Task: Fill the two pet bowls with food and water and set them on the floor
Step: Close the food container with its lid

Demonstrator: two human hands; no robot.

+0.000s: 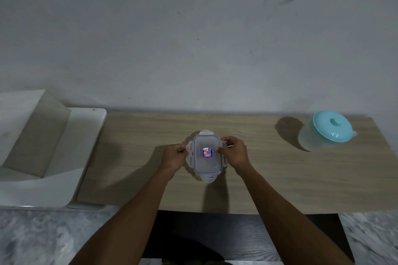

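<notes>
Currently container [207, 155] sits mid-tabletop [269, 170], long axis running away from the person; left hand [173, 156] and right hand [233, 153] each pinch a side latch, equally near.

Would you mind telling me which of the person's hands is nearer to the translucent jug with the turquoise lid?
Right. The right hand grips the clear plastic lidded container on the side facing the translucent jug with the turquoise lid; the left hand grips the container's far side.
</notes>
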